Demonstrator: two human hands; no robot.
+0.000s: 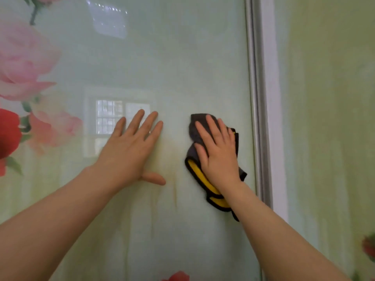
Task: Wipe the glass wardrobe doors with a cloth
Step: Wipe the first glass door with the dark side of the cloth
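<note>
Both bare forearms enter from the bottom corners and converge on the glass; they are nearest the lens. Left hand [129,151]: fingers spread, palm flat against the glass door [162,63], holding nothing. Judged purpose: bracing, either to steady the body or to keep the sliding panel from shifting under wiping pressure. Right hand [218,154]: fingers extended and slightly fanned, palm pressing the cloth [197,173] flat onto the glass rather than pinching it. Cloth is bunched, dark grey outer face with a yellow inner face showing at the lower fold; its top edge pokes out above the fingertips, a tail hangs below the wrist. A flat palm spreads the load over more fabric, which suits wiping. Cloth sits just beside the metal frame strip [256,118], near the right edge of this panel, apart from the left hand. Between the two hands, faint yellowish vertical streaks [172,165] run downward; probable residue or drips, not confirmed. Farther out: printed pink and red flowers [22,63] on the left of the panel, a reflected window [113,116] mid-panel, and a second door [328,118] beyond the frame. Judgement: wiping underway on this panel's right margin; second door's state cannot be told.
</note>
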